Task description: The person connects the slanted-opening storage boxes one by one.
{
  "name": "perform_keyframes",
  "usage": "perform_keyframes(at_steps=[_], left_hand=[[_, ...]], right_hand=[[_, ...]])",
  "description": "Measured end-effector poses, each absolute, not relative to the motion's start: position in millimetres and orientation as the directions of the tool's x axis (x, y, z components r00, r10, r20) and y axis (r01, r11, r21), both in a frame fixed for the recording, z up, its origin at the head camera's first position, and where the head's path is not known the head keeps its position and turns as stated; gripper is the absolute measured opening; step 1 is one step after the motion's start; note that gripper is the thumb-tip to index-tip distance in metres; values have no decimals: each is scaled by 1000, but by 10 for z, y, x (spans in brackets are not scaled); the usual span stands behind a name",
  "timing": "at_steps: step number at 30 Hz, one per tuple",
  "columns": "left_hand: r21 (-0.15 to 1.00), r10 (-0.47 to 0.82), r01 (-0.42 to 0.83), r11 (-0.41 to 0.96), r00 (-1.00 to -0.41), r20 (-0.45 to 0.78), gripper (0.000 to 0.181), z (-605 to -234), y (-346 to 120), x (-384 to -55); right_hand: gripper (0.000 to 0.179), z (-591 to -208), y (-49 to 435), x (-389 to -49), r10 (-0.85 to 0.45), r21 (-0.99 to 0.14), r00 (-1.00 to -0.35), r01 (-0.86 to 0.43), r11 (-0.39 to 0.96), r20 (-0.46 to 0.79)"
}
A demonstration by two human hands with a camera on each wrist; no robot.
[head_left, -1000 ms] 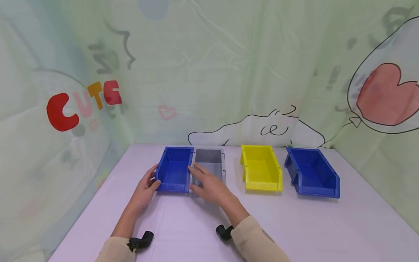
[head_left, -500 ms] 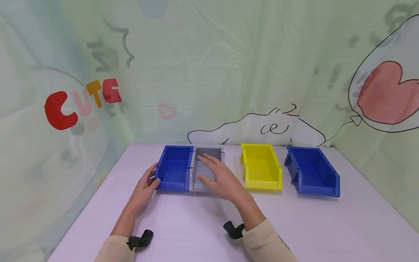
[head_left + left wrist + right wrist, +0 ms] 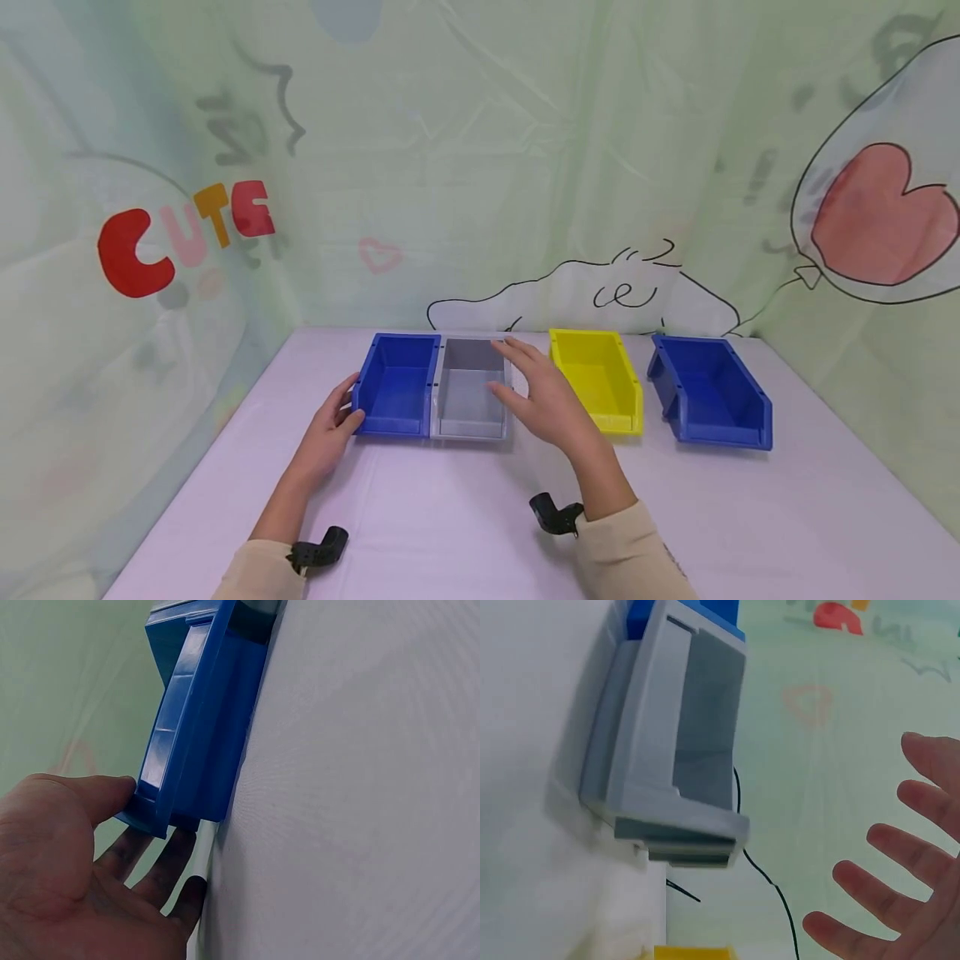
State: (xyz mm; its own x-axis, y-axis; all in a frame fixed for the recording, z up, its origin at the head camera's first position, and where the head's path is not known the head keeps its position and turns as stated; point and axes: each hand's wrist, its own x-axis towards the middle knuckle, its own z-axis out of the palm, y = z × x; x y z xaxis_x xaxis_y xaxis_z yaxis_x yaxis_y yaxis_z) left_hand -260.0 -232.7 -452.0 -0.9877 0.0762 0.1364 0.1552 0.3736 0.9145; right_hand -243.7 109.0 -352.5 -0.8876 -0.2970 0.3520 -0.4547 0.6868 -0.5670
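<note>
A blue storage bin (image 3: 396, 387) and a grey storage bin (image 3: 471, 390) stand side by side, their walls meeting. My left hand (image 3: 330, 429) holds the blue bin at its front left corner. In the left wrist view, the thumb (image 3: 112, 793) lies on the corner of the blue bin (image 3: 202, 720), with the fingers behind its side. Over the right edge of the grey bin hovers my right hand (image 3: 543, 396), fingers spread and holding nothing. The right wrist view shows those fingers (image 3: 900, 855) apart from the grey bin (image 3: 679, 742).
To the right stand a yellow bin (image 3: 600, 383), partly behind the right hand, and a second blue bin (image 3: 712, 396), with a gap between them. The white-covered table (image 3: 420, 517) ends at a printed curtain (image 3: 480, 167). Black wrist cameras (image 3: 318, 550) sit at both cuffs.
My right hand has moved right, from the seam between the blue and grey bins to the grey bin's right side, uncovering the grey bin. The left hand has stayed at the blue bin.
</note>
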Motion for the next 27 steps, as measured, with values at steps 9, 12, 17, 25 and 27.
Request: perform_keyframes(at_steps=[9, 12, 17, 25, 27], left_hand=[[920, 71, 140, 367, -990, 122, 62, -4538, -2341, -2615], [919, 70, 140, 368, -990, 122, 62, -4540, -2341, -2622], [917, 68, 135, 374, -991, 118, 62, -4543, -2345, -2629], [918, 66, 135, 372, -991, 119, 62, -4540, -2340, -2624], [917, 67, 137, 375, -990, 120, 62, -4538, -2337, -2623]], right_hand=[[60, -3476, 1324, -2475, -233, -582, -912, -396, 710, 337], [60, -3482, 1375, -2499, -213, -587, -920, -376, 717, 329], [60, -3501, 1460, -2525, -188, -592, -923, -363, 719, 337], [60, -3536, 1631, -2562, -116, -568, -942, -285, 772, 314], [59, -3547, 1681, -2577, -95, -558, -948, -257, 789, 303]])
